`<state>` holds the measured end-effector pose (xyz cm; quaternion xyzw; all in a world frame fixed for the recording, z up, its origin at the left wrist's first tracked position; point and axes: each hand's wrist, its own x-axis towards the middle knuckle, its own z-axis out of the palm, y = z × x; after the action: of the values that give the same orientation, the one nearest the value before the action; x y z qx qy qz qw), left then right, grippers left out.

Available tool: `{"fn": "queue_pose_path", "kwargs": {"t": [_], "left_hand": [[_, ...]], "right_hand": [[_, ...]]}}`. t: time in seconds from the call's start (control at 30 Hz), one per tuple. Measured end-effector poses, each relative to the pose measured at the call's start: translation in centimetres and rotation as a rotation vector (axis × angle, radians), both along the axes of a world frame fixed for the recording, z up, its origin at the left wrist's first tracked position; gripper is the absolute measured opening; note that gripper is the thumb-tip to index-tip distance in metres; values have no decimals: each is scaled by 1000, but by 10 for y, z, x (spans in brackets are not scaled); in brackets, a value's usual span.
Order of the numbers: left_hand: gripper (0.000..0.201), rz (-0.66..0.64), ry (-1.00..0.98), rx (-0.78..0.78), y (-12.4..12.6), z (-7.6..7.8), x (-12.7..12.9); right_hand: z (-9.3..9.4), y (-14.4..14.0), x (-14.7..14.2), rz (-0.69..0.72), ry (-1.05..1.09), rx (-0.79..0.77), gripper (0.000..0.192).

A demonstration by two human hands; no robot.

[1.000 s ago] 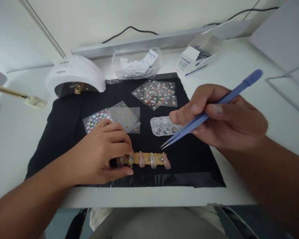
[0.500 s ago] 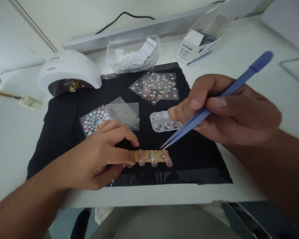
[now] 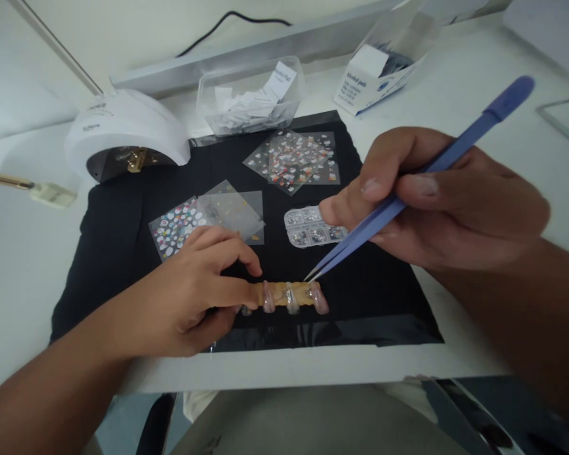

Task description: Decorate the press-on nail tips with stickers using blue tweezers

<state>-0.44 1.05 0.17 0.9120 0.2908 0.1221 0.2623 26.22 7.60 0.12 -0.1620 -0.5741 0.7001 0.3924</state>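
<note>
Since a second ago, the left hand [image 3: 194, 294] has drawn its spread thumb back and set its index finger on the near end of the tan strip [image 3: 279, 294], while the tweezers [image 3: 363, 234] have come closer to the strip's far edge. Right hand [image 3: 464, 208] grips the tweezers like a pen, their points slightly apart; whether they touch the strip cannot be told. Left fingers are bent, and whether the thumb pinches the strip cannot be seen. That strip lies on the black mat [image 3: 360, 303], running rightward from the left index finger, with glossy nail tips [image 3: 320, 300] set across it. Just beyond the right hand's curled fingers, which partly hide it, sits a compartment case [image 3: 313, 225] of small shiny pieces. Sticker sheets [image 3: 177, 227] lie just past the left knuckles; farther beyond that hand stands a white domed lamp [image 3: 128, 120].
</note>
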Motion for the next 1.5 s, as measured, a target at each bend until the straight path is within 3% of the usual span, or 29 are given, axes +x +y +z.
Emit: {"fn": "queue_pose_path", "kwargs": {"t": [0.4, 0.53, 0.63, 0.7, 0.8, 0.97, 1.17, 1.27, 1.37, 1.5], "left_hand": [[31, 2, 9, -18, 0, -1, 1], [37, 22, -119, 23, -1, 5, -3], [23, 237, -338, 119, -1, 6, -12], [6, 503, -538, 264, 3, 2, -21], [14, 717, -608, 403, 19, -11, -36], [12, 867, -420, 430, 45, -23, -50], [19, 901, -192, 480, 22, 14, -44], [23, 834, 22, 383, 9, 23, -48], [35, 780, 227, 268, 11, 10, -58], [38, 766, 348, 246, 20, -17, -61]], "right_hand": [[-2, -1, 0, 28, 25, 8, 12], [-4, 0, 2, 36, 18, -10, 12], [-8, 2, 4, 26, 66, -8, 14], [-11, 4, 4, 20, 91, 8, 16], [-13, 7, 3, -9, 71, 41, 21], [-14, 10, 3, -95, -20, 118, 26], [-15, 9, 2, -296, -126, 286, 24], [-17, 10, 4, -372, -160, 412, 25], [-17, 9, 5, -415, -188, 579, 21], [-14, 7, 5, -409, -201, 806, 14]]}}
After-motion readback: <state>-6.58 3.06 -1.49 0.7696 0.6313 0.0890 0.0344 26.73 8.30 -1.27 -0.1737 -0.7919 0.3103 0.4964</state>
